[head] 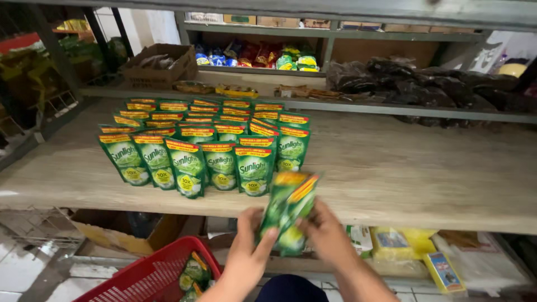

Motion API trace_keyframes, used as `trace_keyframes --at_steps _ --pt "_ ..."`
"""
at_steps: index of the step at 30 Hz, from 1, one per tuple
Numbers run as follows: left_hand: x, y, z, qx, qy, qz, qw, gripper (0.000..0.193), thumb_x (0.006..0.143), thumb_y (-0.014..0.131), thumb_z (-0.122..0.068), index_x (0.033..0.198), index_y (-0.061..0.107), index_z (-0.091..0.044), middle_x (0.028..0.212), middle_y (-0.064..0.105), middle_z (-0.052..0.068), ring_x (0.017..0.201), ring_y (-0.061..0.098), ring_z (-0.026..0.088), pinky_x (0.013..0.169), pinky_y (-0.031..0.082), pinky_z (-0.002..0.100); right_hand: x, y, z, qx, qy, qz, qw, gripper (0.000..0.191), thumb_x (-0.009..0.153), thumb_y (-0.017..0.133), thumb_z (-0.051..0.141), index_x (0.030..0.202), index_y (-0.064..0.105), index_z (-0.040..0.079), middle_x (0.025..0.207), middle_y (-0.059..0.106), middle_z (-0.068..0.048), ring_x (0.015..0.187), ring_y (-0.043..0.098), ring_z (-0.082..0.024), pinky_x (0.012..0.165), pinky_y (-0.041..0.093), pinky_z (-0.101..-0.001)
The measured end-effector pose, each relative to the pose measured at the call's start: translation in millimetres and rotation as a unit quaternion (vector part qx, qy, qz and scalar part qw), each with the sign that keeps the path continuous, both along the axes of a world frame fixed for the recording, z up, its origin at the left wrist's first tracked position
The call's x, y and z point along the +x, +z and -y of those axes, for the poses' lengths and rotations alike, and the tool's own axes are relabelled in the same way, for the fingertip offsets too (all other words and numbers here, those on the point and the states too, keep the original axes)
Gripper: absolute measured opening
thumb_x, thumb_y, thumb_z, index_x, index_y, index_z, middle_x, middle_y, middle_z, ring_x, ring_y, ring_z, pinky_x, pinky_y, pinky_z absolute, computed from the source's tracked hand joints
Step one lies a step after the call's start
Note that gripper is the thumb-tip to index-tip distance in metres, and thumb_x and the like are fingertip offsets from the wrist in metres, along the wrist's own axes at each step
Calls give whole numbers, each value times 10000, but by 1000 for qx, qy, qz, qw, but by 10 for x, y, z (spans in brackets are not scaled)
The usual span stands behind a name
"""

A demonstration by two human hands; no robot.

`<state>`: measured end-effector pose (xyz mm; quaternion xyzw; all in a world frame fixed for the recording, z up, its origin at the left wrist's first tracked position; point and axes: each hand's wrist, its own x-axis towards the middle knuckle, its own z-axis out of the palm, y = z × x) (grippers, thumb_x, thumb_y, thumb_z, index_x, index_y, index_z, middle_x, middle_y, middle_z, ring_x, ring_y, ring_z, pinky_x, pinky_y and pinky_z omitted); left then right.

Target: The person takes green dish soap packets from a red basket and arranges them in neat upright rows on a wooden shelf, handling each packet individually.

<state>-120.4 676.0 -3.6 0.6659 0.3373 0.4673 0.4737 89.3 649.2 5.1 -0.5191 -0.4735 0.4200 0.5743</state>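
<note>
Both hands (288, 246) clasp a blurred green pouch (289, 210) between them.

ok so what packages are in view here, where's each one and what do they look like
Green pouch: held by left hand and right hand, blurred, yellow-red top.
Standing green pouches: rows on wooden shelf, yellow-red headers.
Red basket: below left, more pouches inside.
Yellow packets: lower shelf, right.
Cardboard box: back shelf, brown.

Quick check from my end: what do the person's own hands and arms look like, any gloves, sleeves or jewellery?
Both the left hand and right hand are bare: no gloves, and no rings or watch that I can see. The forearms are uncovered to the frame's bottom edge, with no sleeve showing. Motion blur hides finer detail.
</note>
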Motion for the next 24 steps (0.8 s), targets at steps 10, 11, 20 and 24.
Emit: trace_keyframes --at_steps 10,11,20,24 --pt "500 -109 -484 246 61 -101 962 814 869 783 -200 1508 344 50 1500 459 323 1396 437 469 1148 376 479 425 -32 -953 148 -97 166 970 234 950 678 117 1132 582 6 1017 729 -82 918 674 -133 803 544 -313" --pt "520 -149 -508 241 52 -104 963 816 867 785 -196 1508 344 51 1502 459 318 1395 436 471 1147 374 484 434 -51 -962 154 -92 152 972 249 943 679 133 1140 581 15 1015 728 -77 911 679 -130 794 546 -314" --pt "559 -127 -544 227 39 -109 967 826 820 773 -139 1506 343 22 1515 414 320 1376 404 514 1142 339 536 394 68 -796 3 -156 264 952 272 842 787 226 1061 736 73 782 731 -95 648 626 -199 606 502 -349" --pt "550 -57 -495 189 13 -161 969 826 808 785 -163 1501 359 -28 1536 335 332 1396 348 525 1145 302 549 323 101 -864 89 -185 315 926 251 850 787 238 999 715 48 796 711 -47 621 659 -156 585 519 -341"
